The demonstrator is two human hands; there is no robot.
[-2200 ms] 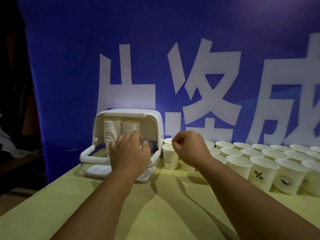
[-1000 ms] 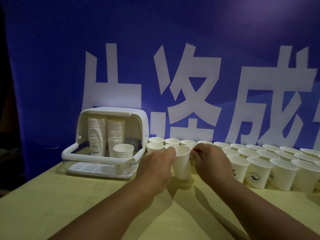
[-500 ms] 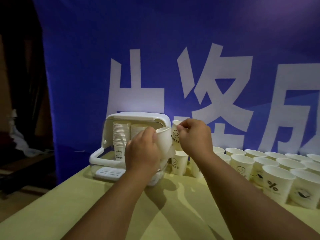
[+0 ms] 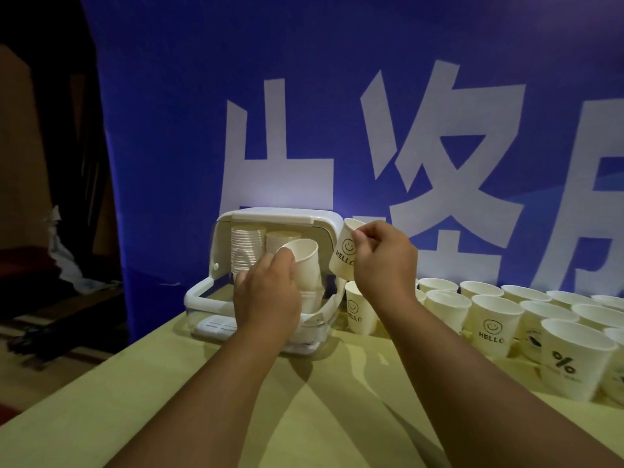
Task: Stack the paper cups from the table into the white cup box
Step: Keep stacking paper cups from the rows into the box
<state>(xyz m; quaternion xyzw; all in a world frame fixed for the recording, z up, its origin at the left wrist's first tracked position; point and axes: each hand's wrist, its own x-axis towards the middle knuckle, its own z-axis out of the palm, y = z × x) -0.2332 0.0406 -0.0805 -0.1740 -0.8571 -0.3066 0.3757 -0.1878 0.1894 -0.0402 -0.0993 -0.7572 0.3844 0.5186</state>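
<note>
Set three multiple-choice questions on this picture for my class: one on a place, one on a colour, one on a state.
1. Relative to the box, the HELLO cup in the right hand is: A inside; B beside it, in the air; C beneath.
2. The banner is: A blue; B red; C green.
3. The left hand: A lies flat; B hangs empty; C grips a plain cup.
Key: 1 B, it is raised at the box's right side; 2 A, its ground is blue; 3 C, fingers curl round the cup.
</note>
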